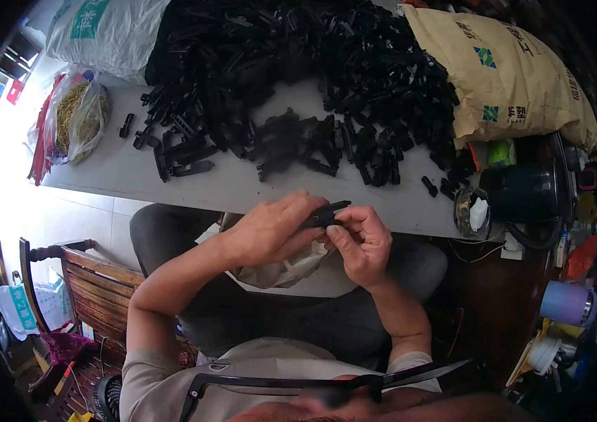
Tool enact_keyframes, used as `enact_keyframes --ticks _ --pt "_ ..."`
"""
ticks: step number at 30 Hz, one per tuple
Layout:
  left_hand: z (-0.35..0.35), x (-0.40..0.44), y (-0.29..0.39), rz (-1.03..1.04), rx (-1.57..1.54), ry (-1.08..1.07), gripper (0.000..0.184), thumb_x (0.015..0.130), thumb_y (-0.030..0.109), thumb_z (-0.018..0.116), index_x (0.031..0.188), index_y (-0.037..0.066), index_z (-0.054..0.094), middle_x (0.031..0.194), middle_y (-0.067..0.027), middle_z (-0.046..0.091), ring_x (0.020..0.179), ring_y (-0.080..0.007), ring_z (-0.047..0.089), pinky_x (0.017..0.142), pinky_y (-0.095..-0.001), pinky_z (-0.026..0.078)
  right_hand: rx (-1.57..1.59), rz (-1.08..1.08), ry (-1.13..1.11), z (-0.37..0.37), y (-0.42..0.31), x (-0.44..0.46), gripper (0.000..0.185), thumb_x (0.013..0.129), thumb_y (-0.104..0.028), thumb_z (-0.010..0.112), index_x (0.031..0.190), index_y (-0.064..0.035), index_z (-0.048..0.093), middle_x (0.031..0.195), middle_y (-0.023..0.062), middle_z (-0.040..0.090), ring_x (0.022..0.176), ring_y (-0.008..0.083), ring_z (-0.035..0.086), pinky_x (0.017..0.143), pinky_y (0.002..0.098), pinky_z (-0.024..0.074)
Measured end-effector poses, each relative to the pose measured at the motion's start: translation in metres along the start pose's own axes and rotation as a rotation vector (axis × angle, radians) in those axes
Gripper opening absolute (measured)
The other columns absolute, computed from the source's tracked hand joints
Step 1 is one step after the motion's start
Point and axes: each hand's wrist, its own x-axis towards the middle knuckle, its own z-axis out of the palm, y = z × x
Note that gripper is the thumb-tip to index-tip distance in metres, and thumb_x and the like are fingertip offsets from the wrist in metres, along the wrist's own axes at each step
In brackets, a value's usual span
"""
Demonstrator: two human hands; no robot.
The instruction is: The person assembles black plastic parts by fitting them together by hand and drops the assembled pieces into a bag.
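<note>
Between my two hands, just in front of the table edge, is a small black plastic part (328, 214). My left hand (274, 228) is closed round its left end, with the fingertips partly hidden behind the part. My right hand (360, 243) pinches the other end between thumb and fingers. Below the hands, a pale open sack (284, 266) lies between my knees. A large heap of similar black plastic parts (256, 63) covers much of the table (221, 186), with loose ones nearest to my hands.
A white sack (112, 35) and a tan printed sack (509, 77) flank the heap. At left stands a plastic bag of thin golden pieces (80, 116). A dark kettle-like vessel (523, 190) and a glass jar (472, 214) are at right. A wooden chair (94, 281) stands lower left.
</note>
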Motion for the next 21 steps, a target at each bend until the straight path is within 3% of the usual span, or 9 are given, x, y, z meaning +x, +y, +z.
enact_keyframes --ticks 5,10,16,21 --pt "0.0007 -0.0015 -0.0061 0.046 0.051 0.020 0.047 0.095 0.022 0.075 0.134 0.004 0.057 0.106 -0.0163 0.065 0.090 -0.0392 0.069 0.072 -0.0475 0.056 -0.121 -0.078 0.020 -0.0003 0.0022 -0.0021 0.019 0.104 -0.013 0.072 0.114 -0.0004 0.061 0.091 0.0087 0.077 0.083 0.0111 0.073 0.075 0.0283 0.0594" --pt "-0.0014 -0.0024 -0.0066 0.072 0.104 0.023 0.053 0.093 0.026 0.078 0.137 0.004 0.058 0.106 -0.0123 0.065 0.089 -0.0323 0.069 0.071 -0.0424 0.053 -0.022 -0.054 -0.001 -0.0001 0.0004 -0.0013 0.019 0.104 -0.014 0.071 0.113 0.0002 0.061 0.091 0.0088 0.077 0.085 0.0117 0.074 0.076 0.0281 0.0599" --pt "-0.0001 -0.0019 -0.0065 0.077 0.103 0.032 0.053 0.094 0.032 0.077 0.135 0.004 0.060 0.104 -0.0116 0.066 0.086 -0.0317 0.069 0.070 -0.0429 0.051 0.181 0.044 -0.013 -0.0006 -0.0028 -0.0002 0.016 0.105 -0.013 0.069 0.113 -0.0001 0.061 0.092 0.0086 0.076 0.084 0.0113 0.074 0.074 0.0265 0.0614" --pt "-0.0001 -0.0019 -0.0054 0.129 0.189 0.064 0.052 0.092 0.026 0.079 0.134 0.001 0.060 0.097 -0.0124 0.066 0.079 -0.0315 0.070 0.065 -0.0428 0.053 0.262 0.094 -0.036 -0.0016 -0.0017 0.0001 0.016 0.105 -0.012 0.069 0.113 -0.0009 0.061 0.094 0.0085 0.075 0.083 0.0108 0.074 0.074 0.0263 0.0615"
